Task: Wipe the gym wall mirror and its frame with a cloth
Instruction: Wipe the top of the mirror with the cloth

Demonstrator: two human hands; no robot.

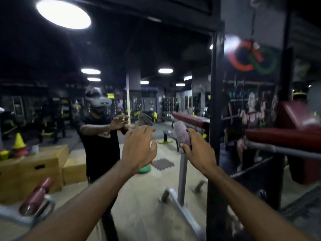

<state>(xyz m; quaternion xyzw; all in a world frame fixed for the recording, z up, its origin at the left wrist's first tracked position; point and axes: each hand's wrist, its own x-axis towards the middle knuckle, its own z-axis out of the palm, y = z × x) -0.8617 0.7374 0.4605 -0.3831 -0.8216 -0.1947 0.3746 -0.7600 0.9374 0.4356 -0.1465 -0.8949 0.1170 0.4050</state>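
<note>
Right hand [196, 150] clamped on cloth [182, 136] | left hand [139, 146] fingers apart, empty | mirror [149, 193] ahead, frame [214, 119] just right of the cloth hand — wiping looks hardly started

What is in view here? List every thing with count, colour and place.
large gym wall mirror: one, reflecting the gym, left and centre
black mirror frame: one upright bar, right of the glass
pinkish fuzzy cloth: one, bunched, centre
red padded bench: one, right edge
red roller pad: one, lower left
painted wall mural: one, dark, red and green logo, right of frame
tan wooden boxes: several, reflected, lower left
yellow cone: one, reflected, above the boxes
round white ceiling lights: several, top and centre
left hand: one, open, fingers spread toward the glass
right hand: one, grips the cloth
</note>
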